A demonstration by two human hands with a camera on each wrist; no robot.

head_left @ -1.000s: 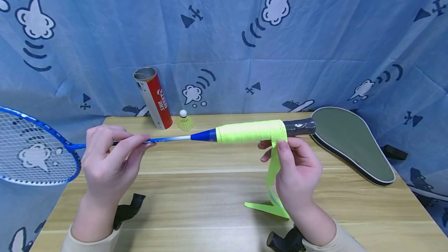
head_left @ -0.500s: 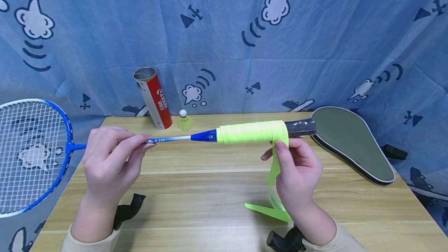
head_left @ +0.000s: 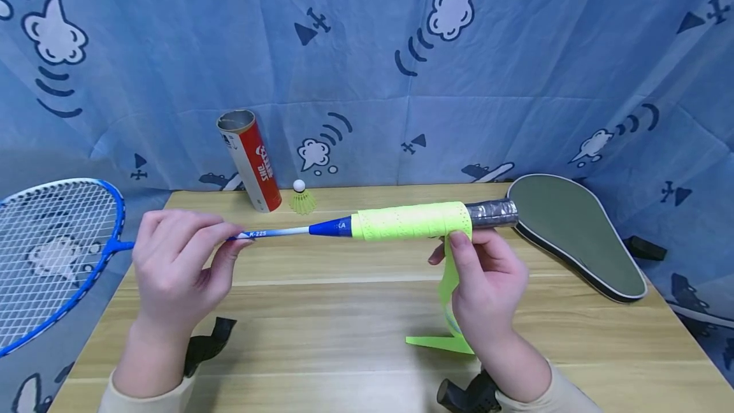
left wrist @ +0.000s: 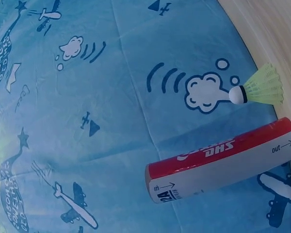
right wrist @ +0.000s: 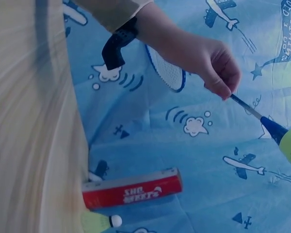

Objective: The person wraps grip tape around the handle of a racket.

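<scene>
racket point(head_left: 331, 227), bent-fingered hands point(head_left: 179, 265) on shaft point(head_left: 281, 232) and tape point(head_left: 449, 276)

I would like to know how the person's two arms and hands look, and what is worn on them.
The left grip and right grip are bare hands; no glove shows. The left sleeve and right sleeve are plain cream. A black angular piece sits at the left wrist, another black piece at the right; I read no markings on either.

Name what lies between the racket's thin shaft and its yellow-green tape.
In the head view, a blue cone lies between the shaft and the tape.
</scene>
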